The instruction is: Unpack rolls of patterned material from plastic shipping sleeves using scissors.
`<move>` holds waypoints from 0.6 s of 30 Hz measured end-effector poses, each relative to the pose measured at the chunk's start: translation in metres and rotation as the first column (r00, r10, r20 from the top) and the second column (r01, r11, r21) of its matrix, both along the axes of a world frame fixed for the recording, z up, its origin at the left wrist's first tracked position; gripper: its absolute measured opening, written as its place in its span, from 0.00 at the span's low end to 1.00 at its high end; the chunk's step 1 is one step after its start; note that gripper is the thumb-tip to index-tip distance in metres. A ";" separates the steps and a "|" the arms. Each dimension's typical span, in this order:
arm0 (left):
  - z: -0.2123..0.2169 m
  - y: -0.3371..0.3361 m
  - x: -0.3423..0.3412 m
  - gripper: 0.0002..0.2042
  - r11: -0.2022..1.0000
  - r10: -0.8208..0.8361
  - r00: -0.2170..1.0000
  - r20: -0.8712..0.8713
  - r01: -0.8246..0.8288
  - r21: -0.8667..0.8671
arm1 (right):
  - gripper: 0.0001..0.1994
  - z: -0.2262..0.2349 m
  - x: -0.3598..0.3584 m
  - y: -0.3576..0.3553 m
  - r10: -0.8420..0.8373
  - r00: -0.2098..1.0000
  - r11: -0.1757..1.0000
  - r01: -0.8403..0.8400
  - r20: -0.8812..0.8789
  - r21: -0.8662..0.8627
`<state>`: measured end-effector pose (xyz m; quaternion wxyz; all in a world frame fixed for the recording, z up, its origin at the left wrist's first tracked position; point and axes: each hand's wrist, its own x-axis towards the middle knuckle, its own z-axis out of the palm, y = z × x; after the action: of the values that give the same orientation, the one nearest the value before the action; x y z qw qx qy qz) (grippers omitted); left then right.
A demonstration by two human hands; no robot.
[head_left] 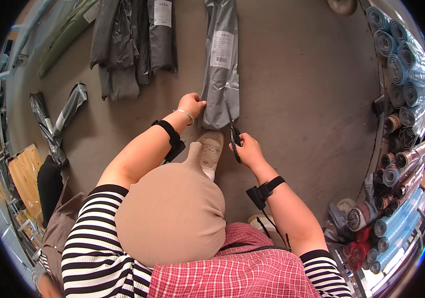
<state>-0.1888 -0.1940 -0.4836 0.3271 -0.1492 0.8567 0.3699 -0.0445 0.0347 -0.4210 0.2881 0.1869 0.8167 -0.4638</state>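
Observation:
A long grey plastic-wrapped package (221, 82) with a white label lies on the floor ahead of me, its near end by the toe of my shoe (211, 151). My left hand (191, 106) is closed at its left edge, fingers pinching the plastic. In my right hand (250, 150) is a pair of black-handled scissors (235, 141), held near the package's lower right corner. The blades point away from me and lie over the plastic; whether they are cutting into it I cannot tell.
Several dark grey packages (123, 49) lie at the far left, beside a long green roll (68, 37). Two smaller wrapped bundles (68, 111) rest nearer. Rolled blue and patterned sheets (398, 69) are stacked along the right. Another person's arm (47, 284) shows at lower left.

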 end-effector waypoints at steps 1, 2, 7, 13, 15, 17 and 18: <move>0.000 0.000 0.000 0.12 1.000 -0.006 1.000 0.003 0.006 -0.002 | 0.17 -0.002 0.001 -0.001 0.008 1.000 1.000 -0.008 0.007 0.008; 0.000 0.000 0.000 0.12 1.000 -0.009 1.000 0.000 0.009 -0.004 | 0.17 -0.004 0.001 -0.001 0.006 1.000 1.000 -0.006 0.013 0.005; 0.003 0.000 -0.001 0.14 1.000 -0.018 1.000 0.007 0.018 -0.004 | 0.16 -0.005 0.003 -0.003 -0.003 0.997 1.000 0.003 0.071 -0.003; 0.009 -0.001 0.000 0.15 0.995 0.035 0.996 0.080 -0.042 0.090 | 0.16 0.009 0.000 -0.004 0.017 0.998 0.999 -0.015 0.059 -0.032; 0.015 -0.001 0.001 0.15 0.969 0.097 0.981 0.166 -0.132 0.211 | 0.19 0.016 -0.003 -0.002 -0.013 0.990 0.985 0.038 0.143 -0.171; 0.022 0.001 0.002 0.15 0.940 0.034 0.965 0.262 -0.120 0.321 | 0.22 0.022 -0.006 0.001 -0.042 0.961 0.932 0.136 0.272 -0.335; 0.025 0.002 0.002 0.14 0.922 0.004 0.952 0.307 -0.122 0.366 | 0.24 0.025 -0.008 0.002 -0.053 0.937 0.885 0.205 0.347 -0.419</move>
<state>-0.1867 -0.1924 -0.4581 0.4637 -0.1651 0.7035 0.5126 -0.0521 0.0372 -0.3956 0.4219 0.2441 0.6143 -0.6205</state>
